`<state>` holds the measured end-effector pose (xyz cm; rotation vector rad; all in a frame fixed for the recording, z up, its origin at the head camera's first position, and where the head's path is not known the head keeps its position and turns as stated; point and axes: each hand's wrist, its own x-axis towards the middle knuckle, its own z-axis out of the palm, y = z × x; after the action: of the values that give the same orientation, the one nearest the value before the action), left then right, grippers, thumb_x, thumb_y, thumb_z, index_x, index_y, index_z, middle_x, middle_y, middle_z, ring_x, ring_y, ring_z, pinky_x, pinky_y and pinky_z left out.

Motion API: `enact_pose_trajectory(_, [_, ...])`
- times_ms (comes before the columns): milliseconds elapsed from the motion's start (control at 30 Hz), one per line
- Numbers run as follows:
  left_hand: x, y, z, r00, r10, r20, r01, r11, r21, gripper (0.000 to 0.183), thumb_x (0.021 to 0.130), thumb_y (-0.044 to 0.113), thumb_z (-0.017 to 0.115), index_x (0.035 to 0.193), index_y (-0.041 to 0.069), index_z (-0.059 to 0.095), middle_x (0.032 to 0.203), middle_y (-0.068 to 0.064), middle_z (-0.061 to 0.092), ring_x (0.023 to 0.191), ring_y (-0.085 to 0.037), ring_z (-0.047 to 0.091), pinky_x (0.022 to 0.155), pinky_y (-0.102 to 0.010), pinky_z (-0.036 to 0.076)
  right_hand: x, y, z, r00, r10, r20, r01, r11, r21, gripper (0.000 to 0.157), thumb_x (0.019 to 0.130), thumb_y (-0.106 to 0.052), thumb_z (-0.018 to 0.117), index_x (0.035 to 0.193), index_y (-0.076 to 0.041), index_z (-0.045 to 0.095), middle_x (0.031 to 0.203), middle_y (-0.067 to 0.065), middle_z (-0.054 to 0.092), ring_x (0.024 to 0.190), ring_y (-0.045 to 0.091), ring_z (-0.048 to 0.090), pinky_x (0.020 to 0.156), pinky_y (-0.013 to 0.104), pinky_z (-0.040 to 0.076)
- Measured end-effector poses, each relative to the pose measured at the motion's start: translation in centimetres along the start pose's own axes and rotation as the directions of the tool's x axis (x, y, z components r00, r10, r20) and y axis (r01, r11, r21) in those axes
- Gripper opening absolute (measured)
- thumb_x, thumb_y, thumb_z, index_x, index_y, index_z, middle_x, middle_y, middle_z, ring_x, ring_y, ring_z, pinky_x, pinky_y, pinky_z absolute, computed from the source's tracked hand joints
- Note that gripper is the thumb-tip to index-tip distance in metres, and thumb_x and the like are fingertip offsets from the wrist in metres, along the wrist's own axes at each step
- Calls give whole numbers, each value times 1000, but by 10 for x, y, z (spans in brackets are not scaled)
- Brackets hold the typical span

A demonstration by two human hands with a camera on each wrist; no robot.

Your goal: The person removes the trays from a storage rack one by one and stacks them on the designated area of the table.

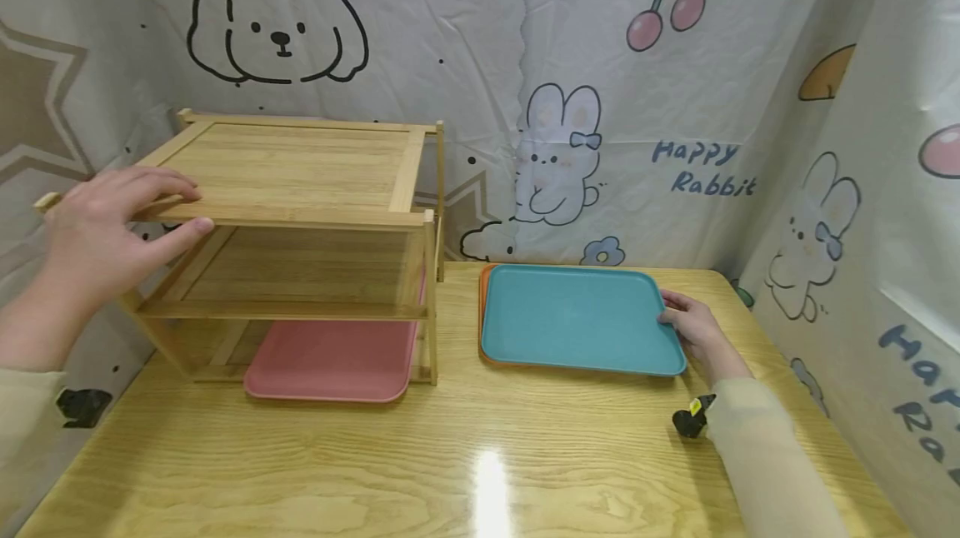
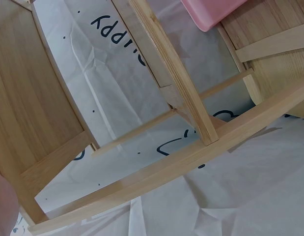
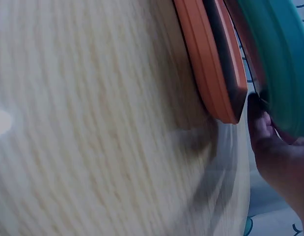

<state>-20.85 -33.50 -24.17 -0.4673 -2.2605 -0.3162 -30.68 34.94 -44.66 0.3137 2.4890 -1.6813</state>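
Observation:
At the left, my left hand (image 1: pixel 112 221) holds the front rail of a wooden three-tier rack (image 1: pixel 300 171), fingers over the top and thumb below. A pink tray (image 1: pixel 330 363) lies on the rack's lowest level, its front sticking out. My right hand (image 1: pixel 697 326) pinches the right edge of a blue tray (image 1: pixel 577 313). In the right wrist view that blue tray (image 3: pixel 284 64) is tilted up at the held end, apart from the orange trays (image 3: pixel 198 64) under it. Only a strip of an orange tray (image 1: pixel 483 305) shows in the head view.
A wood-grain table (image 1: pixel 450 455) carries the rack and the trays. Behind and at the sides hangs a white printed cloth (image 1: pixel 465 47) with cartoon animals. The rack's middle shelf (image 1: pixel 300 271) sits above the pink tray.

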Motion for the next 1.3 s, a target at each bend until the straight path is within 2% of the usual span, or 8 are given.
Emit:
enact_pose_trajectory(133, [0,0,-2,1000,0,-6,0,1000,-5,36,65,27,76,95,11,65,104,-10,61,92,-33,53,73,-43,33,3,0,1,1000,-6,-4,5,999,-34,60,87,-6,46,141,-7,22,144,19,23,126,32,30,100,45,31])
enact_pose_trajectory(433, [0,0,-2,1000,12,-25,-12,1000,-11,37,65,28,76,95,10,65,103,-10,62,90,-32,54,71,-33,30,8,-2,6,999,-48,20,48,999,-17,69,81,5,46,142,-7,17,144,20,22,129,33,27,102,45,27])
enact_pose_trajectory(633, [-2,-2,-1,1000,1,-23,-1,1000,-6,36,65,29,76,95,11,65,103,-9,62,91,-32,53,72,-34,30,10,-4,7,997,-78,12,79,996,-38,71,79,8,44,142,-7,17,144,20,23,131,35,24,103,46,25])
enact_pose_trajectory(867, [-2,-2,-2,999,11,-30,-11,1000,1,37,65,30,76,95,11,65,104,-9,62,89,-31,54,71,-20,25,11,-6,11,994,-112,22,113,992,-63,66,82,10,40,142,-5,17,144,21,22,132,35,20,104,46,22])
enact_pose_trajectory(1100, [-1,-1,-1,1000,5,-20,-5,1000,11,37,65,31,76,95,11,65,104,-10,62,89,-31,53,68,-35,30,18,-3,16,992,-126,18,127,981,-146,65,82,11,40,141,-4,18,143,22,23,132,37,22,103,48,24])
enact_pose_trajectory(1300, [-1,1,-1,1000,-11,-18,11,1000,2,36,65,31,76,95,13,65,105,-8,62,90,-31,53,70,-31,29,22,-1,18,990,-140,2,137,969,-206,63,81,12,41,140,-2,22,141,22,28,131,35,25,102,47,26])
